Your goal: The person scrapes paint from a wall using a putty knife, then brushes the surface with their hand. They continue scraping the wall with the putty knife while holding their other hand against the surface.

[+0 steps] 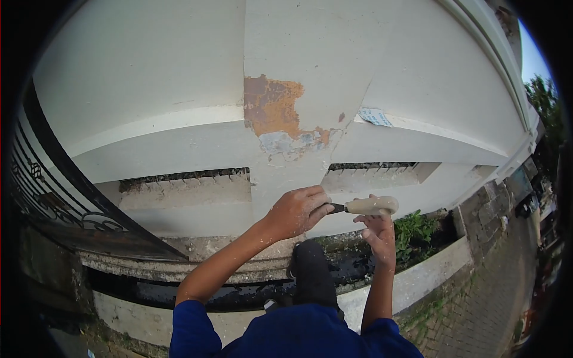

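A tool with a cream handle (364,206) and a dark metal neck lies sideways in front of the white wall. My left hand (300,210) has its fingers closed on the tool's dark end; the blade is hidden behind them. Just below the handle's rounded end is my right hand (378,231), its fingers spread and the palm turned up. Whether its fingertips touch the handle is unclear. Above both hands, the wall (316,48) has a peeled patch (277,107) of orange and grey-purple. Pale specks dot both forearms.
A patterned sheet (375,117) rests on the wall's ledge. At left stands a black metal gate (77,197). Below runs a dark water-filled ditch (191,295) with a concrete edge (140,319), and green plants (416,232) grow at right. Brick paving (483,310) lies beyond.
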{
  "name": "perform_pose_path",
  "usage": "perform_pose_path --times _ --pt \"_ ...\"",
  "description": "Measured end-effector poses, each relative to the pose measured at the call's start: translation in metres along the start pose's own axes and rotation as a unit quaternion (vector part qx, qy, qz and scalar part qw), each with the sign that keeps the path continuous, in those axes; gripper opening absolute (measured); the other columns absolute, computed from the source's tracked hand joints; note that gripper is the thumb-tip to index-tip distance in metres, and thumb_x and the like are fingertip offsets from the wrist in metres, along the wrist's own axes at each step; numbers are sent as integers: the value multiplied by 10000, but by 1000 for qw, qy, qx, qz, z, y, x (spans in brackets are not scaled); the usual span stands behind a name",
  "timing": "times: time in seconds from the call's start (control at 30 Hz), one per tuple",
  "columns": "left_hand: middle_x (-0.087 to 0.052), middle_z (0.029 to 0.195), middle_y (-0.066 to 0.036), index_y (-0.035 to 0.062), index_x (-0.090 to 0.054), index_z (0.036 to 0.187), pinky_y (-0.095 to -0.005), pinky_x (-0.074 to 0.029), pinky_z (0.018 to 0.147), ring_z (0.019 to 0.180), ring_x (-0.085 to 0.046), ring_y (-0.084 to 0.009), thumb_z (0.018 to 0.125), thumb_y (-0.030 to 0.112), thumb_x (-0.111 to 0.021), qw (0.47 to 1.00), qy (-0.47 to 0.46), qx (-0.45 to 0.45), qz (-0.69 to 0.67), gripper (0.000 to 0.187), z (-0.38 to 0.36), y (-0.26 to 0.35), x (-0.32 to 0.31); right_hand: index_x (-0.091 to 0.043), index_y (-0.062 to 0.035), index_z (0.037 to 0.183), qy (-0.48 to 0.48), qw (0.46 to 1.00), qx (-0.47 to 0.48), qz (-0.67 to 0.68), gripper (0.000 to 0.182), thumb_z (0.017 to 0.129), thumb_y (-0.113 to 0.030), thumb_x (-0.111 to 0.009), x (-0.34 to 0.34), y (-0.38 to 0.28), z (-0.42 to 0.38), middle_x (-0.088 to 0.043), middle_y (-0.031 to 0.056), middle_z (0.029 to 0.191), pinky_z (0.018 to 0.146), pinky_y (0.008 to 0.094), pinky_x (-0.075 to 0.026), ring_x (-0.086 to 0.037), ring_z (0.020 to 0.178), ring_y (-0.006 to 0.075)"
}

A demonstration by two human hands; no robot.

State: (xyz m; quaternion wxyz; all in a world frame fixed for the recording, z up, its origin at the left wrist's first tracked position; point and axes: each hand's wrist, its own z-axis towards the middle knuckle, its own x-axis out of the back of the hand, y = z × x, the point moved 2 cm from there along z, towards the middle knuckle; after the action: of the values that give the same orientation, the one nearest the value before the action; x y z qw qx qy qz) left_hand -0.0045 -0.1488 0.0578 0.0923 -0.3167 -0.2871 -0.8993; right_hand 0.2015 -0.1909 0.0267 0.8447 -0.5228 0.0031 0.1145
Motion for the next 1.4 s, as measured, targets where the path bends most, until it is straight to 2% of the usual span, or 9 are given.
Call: perform_pose_path --times 0.13,0.3,0.47,0.63,0.83,1.13,1.27,1.37,1.4 --pt "-405 838 -91 28 -578 823 -321 -426 604 666 -479 -216 759 101 -584 996 64 -3 -56 97 17 24 5 -407 39 1165 -86 968 40 -233 458 751 -42 -584 -46 -2 30 -490 147 1114 848 319 -374 -464 1043 181" --pt "-395 958 -110 53 -579 922 -345 -415 748 872 -453 -239 748 137 -593 994 107 -14 -19 194 42 6 9 -461 36 1058 -47 983 53 -167 276 791 -7 -517 -42 11 71 -552 89 967 758 262 -417 -518 883 126" --pt "-338 1258 -115 86 -475 1127 -456 -246 968 1165 -333 -288 733 184 -566 955 145 -114 231 416 86 -32 66 -513 44 890 8 946 129 -297 172 762 -26 -603 -7 18 122 -548 67 800 622 227 -433 -540 708 109" --pt "-270 1354 -34 173 -451 1200 -425 -60 1052 1275 -176 -205 751 237 -535 836 223 5 502 461 114 -101 118 -538 49 880 -45 966 123 -224 105 778 38 -560 -14 -7 172 -550 59 798 662 208 -421 -524 735 96" --pt "-248 1369 57 274 -413 1227 -382 6 1066 1274 -174 -138 796 360 -466 811 244 -23 531 443 107 -141 104 -471 17 976 -99 928 294 -205 181 806 27 -531 -30 3 236 -568 76 866 692 216 -412 -514 760 100" --pt "-403 1284 -26 194 -542 1112 -402 -27 1057 1248 -258 -227 801 291 -450 801 300 -72 514 338 109 -151 101 -427 16 993 -57 845 454 -276 223 799 10 -536 -27 27 261 -544 100 880 662 207 -425 -520 757 99" --pt "-434 1263 -34 167 -568 1079 -423 -33 1052 1237 -286 -243 780 263 -469 787 331 -114 507 329 111 -156 101 -431 10 986 -64 889 394 -223 239 779 34 -548 -28 14 272 -557 93 848 646 208 -434 -527 721 105" --pt "-442 1256 -29 164 -569 1077 -423 -32 1053 1234 -293 -236 778 258 -465 808 318 -89 488 330 110 -152 101 -427 12 977 -160 800 422 -395 213 796 10 -539 -27 28 267 -564 93 818 641 213 -436 -535 717 102" --pt "-439 1258 -29 165 -566 1081 -423 -27 1053 1236 -288 -233 781 262 -459 797 323 -103 500 334 110 -152 102 -432 11 970 -135 839 407 -335 206 794 15 -540 -28 23 268 -563 93 827 641 210 -434 -534 722 103"
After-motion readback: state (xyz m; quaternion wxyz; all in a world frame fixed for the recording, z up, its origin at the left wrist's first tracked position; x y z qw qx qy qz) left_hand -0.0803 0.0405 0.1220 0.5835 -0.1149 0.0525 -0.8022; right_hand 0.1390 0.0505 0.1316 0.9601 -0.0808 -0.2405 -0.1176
